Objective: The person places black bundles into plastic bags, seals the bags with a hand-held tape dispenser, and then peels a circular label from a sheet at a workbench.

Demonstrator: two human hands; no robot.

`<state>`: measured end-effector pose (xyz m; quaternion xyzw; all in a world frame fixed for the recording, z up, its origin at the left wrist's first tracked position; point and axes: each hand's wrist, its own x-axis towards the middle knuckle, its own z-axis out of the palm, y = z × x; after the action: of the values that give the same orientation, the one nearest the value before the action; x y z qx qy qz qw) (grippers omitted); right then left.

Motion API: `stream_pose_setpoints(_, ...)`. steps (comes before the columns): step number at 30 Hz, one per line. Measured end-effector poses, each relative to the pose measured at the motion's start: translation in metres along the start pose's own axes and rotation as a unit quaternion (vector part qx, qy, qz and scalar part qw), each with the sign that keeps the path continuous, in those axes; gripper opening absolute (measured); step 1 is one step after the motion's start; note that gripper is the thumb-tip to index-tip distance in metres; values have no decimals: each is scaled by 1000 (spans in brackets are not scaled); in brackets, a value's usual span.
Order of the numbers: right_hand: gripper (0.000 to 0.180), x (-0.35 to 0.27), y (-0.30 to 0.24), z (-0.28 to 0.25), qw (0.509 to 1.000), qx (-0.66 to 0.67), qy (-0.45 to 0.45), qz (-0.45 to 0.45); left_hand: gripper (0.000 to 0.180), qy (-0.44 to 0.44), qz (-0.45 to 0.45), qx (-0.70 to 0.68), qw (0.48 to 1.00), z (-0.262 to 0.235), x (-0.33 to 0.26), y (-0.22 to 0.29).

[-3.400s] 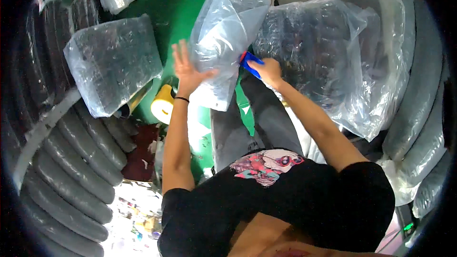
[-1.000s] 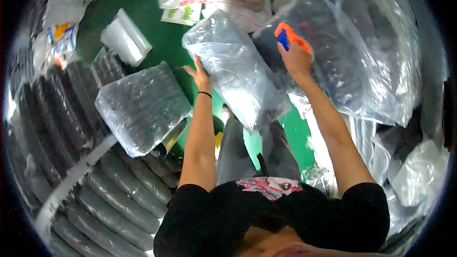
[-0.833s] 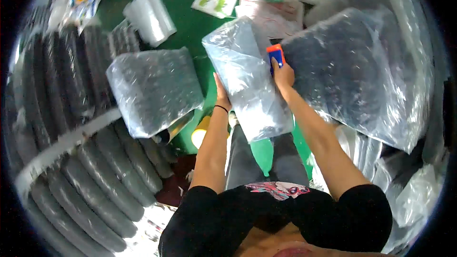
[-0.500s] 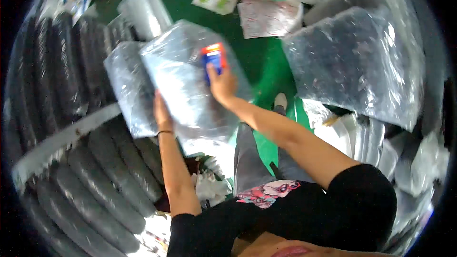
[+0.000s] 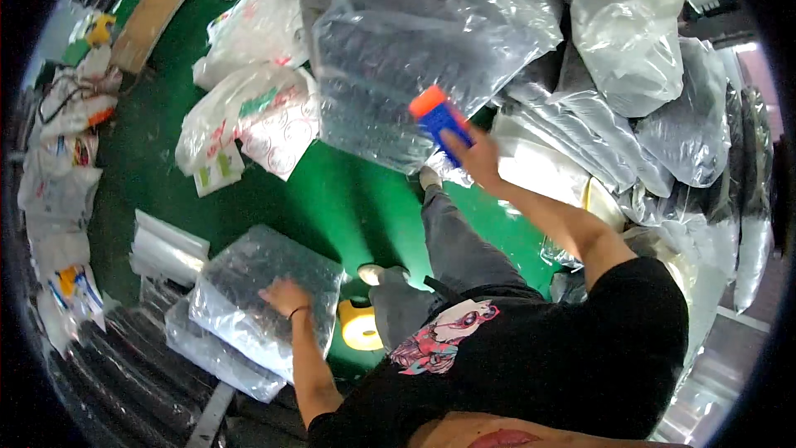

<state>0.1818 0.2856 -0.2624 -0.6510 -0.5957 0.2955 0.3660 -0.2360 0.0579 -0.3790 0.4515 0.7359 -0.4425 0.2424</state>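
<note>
My right hand [image 5: 478,156] is closed around a blue block-shaped tool with an orange-red end [image 5: 439,120]. It hangs over the near edge of a large clear plastic bag with dark contents [image 5: 390,75]. My left hand [image 5: 287,295] rests with its fingers stretched out on top of a flat clear plastic bag [image 5: 257,270], lower left. Under that bag lies another plastic-wrapped pack [image 5: 224,357]. What is inside the flat bag is hard to make out.
Rows of dark plastic-wrapped rolls [image 5: 124,373] fill the lower left. White printed plastic bags [image 5: 249,120] lie on the green floor [image 5: 157,149]. By my foot is a yellow ring-shaped thing [image 5: 359,325]. Bagged dark goods [image 5: 688,124] pile up at right. A brown board [image 5: 162,12] lies far left.
My view has swung to the right. My right hand has moved from above the flat bag to the large bag with the blue tool. My left hand has shifted from the bag's edge onto its top.
</note>
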Motion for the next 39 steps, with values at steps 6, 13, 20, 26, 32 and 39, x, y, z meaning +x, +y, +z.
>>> stream_pose_setpoints(6,46,271,5,-80,905,-199,79,-369,50,561,357,-306,682,-380,21,278)
stream_pose_setpoints(13,52,503,46,7,891,-252,-28,-377,17,558,407,-18,723,-517,99,354)
stream_pose_setpoints(20,78,339,-28,-49,937,-117,-188,-269,14,576,378,-87,719,-388,6,153)
stream_pose_setpoints(26,74,262,39,12,844,-485,-124,-193,22,620,330,-76,708,-354,-5,113)
stream_pose_setpoints(32,28,184,-64,4,953,-149,-248,-95,21,656,249,-63,710,-285,-8,7)
stream_pose_setpoints(39,36,129,-36,16,912,-275,-296,68,42,593,103,-297,741,-246,3,-32)
